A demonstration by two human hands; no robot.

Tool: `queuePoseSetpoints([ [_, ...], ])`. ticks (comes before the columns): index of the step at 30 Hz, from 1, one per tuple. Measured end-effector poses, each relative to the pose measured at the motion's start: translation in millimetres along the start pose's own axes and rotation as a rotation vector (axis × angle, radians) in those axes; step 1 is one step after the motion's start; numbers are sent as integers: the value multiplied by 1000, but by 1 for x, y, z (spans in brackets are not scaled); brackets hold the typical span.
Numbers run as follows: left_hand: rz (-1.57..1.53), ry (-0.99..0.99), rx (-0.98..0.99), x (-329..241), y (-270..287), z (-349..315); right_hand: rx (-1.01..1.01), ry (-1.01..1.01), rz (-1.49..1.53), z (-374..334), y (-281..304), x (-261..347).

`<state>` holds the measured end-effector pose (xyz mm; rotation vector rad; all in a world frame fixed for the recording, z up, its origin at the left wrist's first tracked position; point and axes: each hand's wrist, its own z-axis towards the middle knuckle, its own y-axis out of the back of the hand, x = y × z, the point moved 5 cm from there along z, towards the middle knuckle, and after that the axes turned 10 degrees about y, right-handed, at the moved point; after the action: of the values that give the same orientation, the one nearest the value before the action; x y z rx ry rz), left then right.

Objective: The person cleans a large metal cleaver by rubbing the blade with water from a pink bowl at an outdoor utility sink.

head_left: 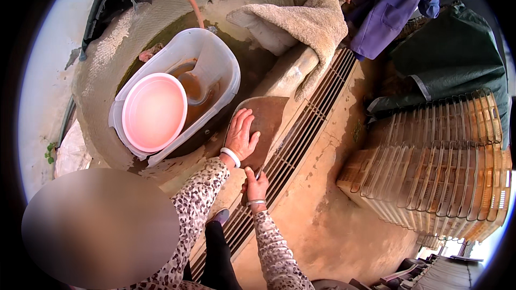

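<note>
My left hand [240,135], a white bangle at its wrist, lies with fingers stretched out on a smooth brown sheet or board [264,121]. That brown piece rests over the edge of the round concrete basin [102,83]. Just below it, my right hand [255,185], with a silver bracelet, is closed. A thin dark sliver shows by its thumb, near the lower end of the brown piece; what it belongs to is hidden in the fist. Left of my hands, a translucent plastic tub [228,67] stands in the basin and holds a pink basin [156,113] and brownish water.
A beige fleecy cloth [301,21] hangs over the basin's rim. A slatted drain grate [301,145] runs beside it. Stacked plastic crates [424,177] stand right, near a dark green tarp [451,53]. Another person holds a purple apron [384,13] at the top right. A blurred patch covers the lower left.
</note>
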<state>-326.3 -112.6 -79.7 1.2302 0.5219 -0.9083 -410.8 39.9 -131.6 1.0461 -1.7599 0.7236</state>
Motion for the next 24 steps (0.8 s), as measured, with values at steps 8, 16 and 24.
queuePoseSetpoints([
  [8,-24,-33,54,-2,-5,-47,-55,-11,-50,-41,18,-39],
  [16,-10,-79,86,-2,-13,-66,-145,-71,23,-60,18,-52],
  [24,16,-45,-19,9,-1,16,-42,-14,63,11,-21,-3],
])
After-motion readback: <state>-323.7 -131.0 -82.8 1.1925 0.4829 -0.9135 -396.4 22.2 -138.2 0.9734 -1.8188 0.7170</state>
